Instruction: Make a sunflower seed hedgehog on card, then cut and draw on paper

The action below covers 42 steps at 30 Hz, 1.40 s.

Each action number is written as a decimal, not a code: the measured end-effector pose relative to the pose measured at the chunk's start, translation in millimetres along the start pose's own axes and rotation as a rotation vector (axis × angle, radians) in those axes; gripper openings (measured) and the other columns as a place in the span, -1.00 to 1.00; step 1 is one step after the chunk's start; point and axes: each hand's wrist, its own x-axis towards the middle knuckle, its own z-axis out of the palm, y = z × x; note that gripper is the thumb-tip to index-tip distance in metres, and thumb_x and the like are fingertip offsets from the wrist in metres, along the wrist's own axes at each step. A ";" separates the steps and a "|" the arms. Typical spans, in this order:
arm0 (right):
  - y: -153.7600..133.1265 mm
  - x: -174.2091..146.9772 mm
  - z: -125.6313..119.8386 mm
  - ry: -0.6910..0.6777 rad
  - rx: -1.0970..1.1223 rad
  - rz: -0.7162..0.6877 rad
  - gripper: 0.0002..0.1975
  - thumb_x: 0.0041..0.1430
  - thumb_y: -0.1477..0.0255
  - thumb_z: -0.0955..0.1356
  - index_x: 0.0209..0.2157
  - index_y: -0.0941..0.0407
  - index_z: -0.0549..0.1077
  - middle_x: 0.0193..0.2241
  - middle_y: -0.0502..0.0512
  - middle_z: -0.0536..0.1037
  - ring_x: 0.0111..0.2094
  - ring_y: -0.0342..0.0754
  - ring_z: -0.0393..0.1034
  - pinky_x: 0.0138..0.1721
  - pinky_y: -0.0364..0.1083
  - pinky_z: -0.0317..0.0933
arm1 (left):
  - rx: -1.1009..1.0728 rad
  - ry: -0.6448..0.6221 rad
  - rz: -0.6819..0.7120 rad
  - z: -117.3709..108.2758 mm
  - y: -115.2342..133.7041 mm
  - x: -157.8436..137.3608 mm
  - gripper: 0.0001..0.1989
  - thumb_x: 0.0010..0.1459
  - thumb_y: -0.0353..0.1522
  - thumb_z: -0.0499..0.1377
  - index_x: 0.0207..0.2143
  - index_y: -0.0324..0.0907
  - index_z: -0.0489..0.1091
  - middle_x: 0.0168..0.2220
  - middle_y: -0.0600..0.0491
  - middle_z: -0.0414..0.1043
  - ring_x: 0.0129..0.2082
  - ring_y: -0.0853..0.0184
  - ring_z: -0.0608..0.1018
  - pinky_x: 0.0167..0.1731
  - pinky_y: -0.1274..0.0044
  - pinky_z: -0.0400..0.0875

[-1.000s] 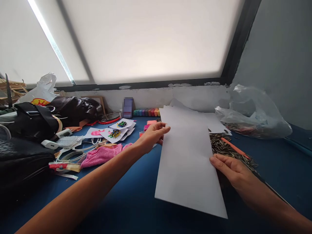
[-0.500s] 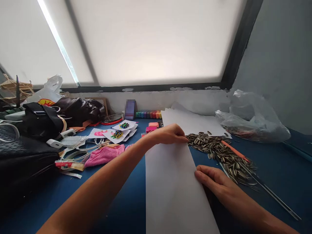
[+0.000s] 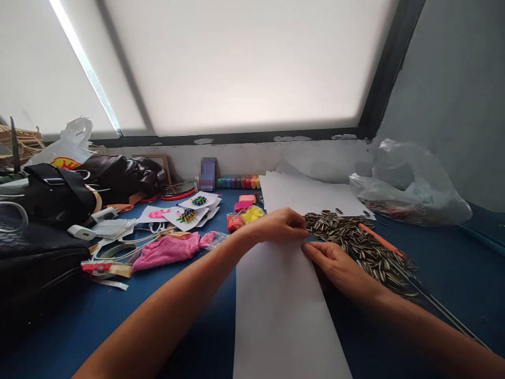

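A long white sheet of paper [image 3: 286,316] runs down from the middle of the table to the bottom of the view. My left hand [image 3: 282,225] is closed on its far end, fingers pinched at the far right corner. Just below that, my right hand [image 3: 331,260] pinches the paper's right edge between thumb and fingers. The two hands' fingertips are close together. Beyond my right hand lies a heap of striped sunflower seeds [image 3: 335,229], with an orange-handled tool [image 3: 382,241] resting on it.
More white sheets [image 3: 307,195] lie at the back by the wall. A clear plastic bag [image 3: 414,195] sits at the right. On the left are decorated cards [image 3: 185,217], a pink cloth [image 3: 168,251], cables and black bags [image 3: 39,252]. Packets of coloured clay [image 3: 244,217] lie behind my left forearm.
My right hand has moved up along the paper's right edge to close beside my left hand. The left hand stays near the far corner. The view has shifted slightly.
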 end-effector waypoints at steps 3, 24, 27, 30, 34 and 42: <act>5.1 -6.6 2.2 -0.046 -0.014 0.024 -0.53 -0.02 -0.03 0.36 -0.57 0.10 0.25 -0.67 -0.13 0.27 -0.67 -0.22 0.13 -0.65 -0.19 0.06 | 0.037 0.044 0.017 -3.2 -4.2 1.4 -0.77 0.06 -0.23 0.12 -0.48 -0.23 0.36 -0.57 0.17 0.20 -0.53 0.47 0.24 -0.55 0.61 0.08; 2.4 -55.1 3.2 -0.123 -0.101 0.161 -0.54 0.11 -0.02 0.27 -0.48 0.12 0.36 -0.59 -0.01 0.44 -0.58 -0.20 0.21 -0.65 -0.23 -0.10 | -0.289 0.343 -0.114 -46.7 -53.5 -5.6 -0.72 -0.05 -0.18 0.25 -0.51 -0.22 0.35 -0.53 0.12 0.31 -0.57 0.46 0.35 -0.56 0.61 0.18; 3.4 -53.7 -5.8 -0.119 -0.130 0.177 -0.54 0.10 -0.02 0.28 -0.50 0.12 0.35 -0.61 -0.01 0.44 -0.60 -0.21 0.21 -0.64 -0.23 -0.09 | -0.304 0.449 -0.179 -51.6 -57.4 -7.7 -0.73 -0.03 -0.20 0.25 -0.52 -0.22 0.33 -0.56 0.13 0.30 -0.61 0.47 0.33 -0.61 0.62 0.16; 7.5 -50.9 -14.6 -0.110 -0.158 0.164 -0.54 0.13 -0.02 0.26 -0.51 0.11 0.35 -0.61 0.00 0.45 -0.59 -0.20 0.21 -0.62 -0.21 -0.04 | -0.313 0.595 -0.272 -58.3 -55.7 -14.1 -0.75 0.00 -0.22 0.25 -0.52 -0.23 0.34 -0.60 0.13 0.27 -0.64 0.48 0.31 -0.64 0.63 0.13; 13.0 -45.2 -23.7 0.074 -0.211 0.094 -0.49 0.15 -0.07 0.21 -0.55 0.08 0.31 -0.61 0.00 0.40 -0.58 -0.15 0.18 -0.58 -0.17 0.05 | -0.427 0.474 -0.320 -59.6 -46.4 -19.0 -0.74 0.00 -0.23 0.28 -0.50 -0.24 0.34 -0.56 0.10 0.31 -0.62 0.46 0.35 -0.64 0.61 0.16; 6.7 -45.0 -11.3 0.046 -0.287 -0.013 -0.57 0.17 -0.02 0.22 -0.44 0.06 0.36 -0.45 0.04 0.46 -0.43 -0.02 0.33 -0.47 -0.12 0.17 | -0.412 0.261 -0.201 -38.2 -21.9 -11.2 -0.74 0.00 -0.21 0.28 -0.49 -0.22 0.35 -0.55 0.12 0.31 -0.60 0.47 0.36 -0.59 0.61 0.18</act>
